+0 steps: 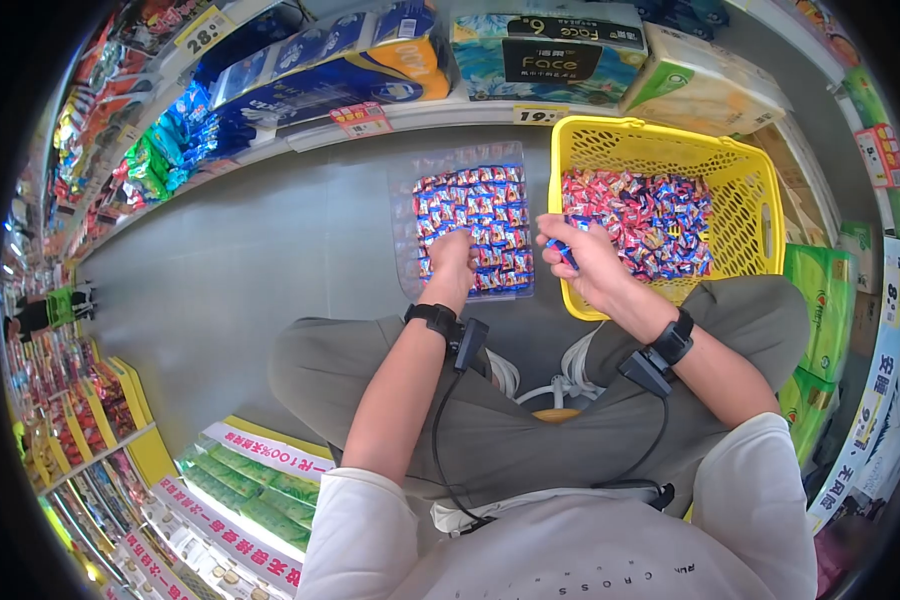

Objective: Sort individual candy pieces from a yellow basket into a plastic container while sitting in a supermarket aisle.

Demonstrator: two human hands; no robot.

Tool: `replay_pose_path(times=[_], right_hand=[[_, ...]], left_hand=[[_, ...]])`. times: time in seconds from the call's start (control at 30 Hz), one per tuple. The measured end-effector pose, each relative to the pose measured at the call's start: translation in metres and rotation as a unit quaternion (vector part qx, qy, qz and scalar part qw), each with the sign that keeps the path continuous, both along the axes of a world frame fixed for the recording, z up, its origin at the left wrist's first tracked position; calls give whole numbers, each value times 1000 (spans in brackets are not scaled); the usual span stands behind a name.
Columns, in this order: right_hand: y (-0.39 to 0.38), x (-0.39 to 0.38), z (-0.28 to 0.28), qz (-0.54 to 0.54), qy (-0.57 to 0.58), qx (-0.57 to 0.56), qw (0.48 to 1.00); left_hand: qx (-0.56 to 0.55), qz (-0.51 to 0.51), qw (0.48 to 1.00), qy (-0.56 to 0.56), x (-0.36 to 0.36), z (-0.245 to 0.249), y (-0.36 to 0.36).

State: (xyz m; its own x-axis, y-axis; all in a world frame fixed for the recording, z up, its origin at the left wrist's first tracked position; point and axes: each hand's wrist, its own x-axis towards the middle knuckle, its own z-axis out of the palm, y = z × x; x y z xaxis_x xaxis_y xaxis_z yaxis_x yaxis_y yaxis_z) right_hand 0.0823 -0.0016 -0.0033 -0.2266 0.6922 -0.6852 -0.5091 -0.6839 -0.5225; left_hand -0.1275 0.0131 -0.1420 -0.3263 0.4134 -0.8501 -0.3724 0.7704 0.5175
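A clear plastic tray (pixel 403 262) lies on the floor in front of me, filled with rows of wrapped candies (pixel 480 210) in blue and red. My left hand (pixel 452 256) reaches down onto the candies at the tray's near left part, its fingers closed together. What they pinch, if anything, is hidden. To the right stands a yellow plastic basket (pixel 760 215), holding a loose heap of pink and blue wrapped candies (pixel 650 215). Over the basket's left rim, my right hand (pixel 592 262) is closed around some blue wrapped candies (pixel 564 252), which show between its fingers.
Shelves with tissue packs (pixel 545 62) and price tags curve along the far side. Green packs (pixel 818 310) stand at the right, beside my knee. Racks of bagged snacks (pixel 165 155) line the left. Grey floor (pixel 240 260) spreads left of the tray.
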Motion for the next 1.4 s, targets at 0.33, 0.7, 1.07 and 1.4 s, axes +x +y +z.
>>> replay_pose_path(times=[0.33,0.7,1.07,1.4], right_hand=[[-5,-3,6,139,-55,43,988],[-2,-3,12,188,-45,64,979],[0,-1,13,28,-20,62,998],[-2,-1,10,80,-120,87,986]], left_hand=[[157,-242,941,-179,48,137,-11],[235,-317,909,-136,58,158,-10],[184,-73,960,-198,46,131,-8],[215,-71,940,-256,49,141,-7]])
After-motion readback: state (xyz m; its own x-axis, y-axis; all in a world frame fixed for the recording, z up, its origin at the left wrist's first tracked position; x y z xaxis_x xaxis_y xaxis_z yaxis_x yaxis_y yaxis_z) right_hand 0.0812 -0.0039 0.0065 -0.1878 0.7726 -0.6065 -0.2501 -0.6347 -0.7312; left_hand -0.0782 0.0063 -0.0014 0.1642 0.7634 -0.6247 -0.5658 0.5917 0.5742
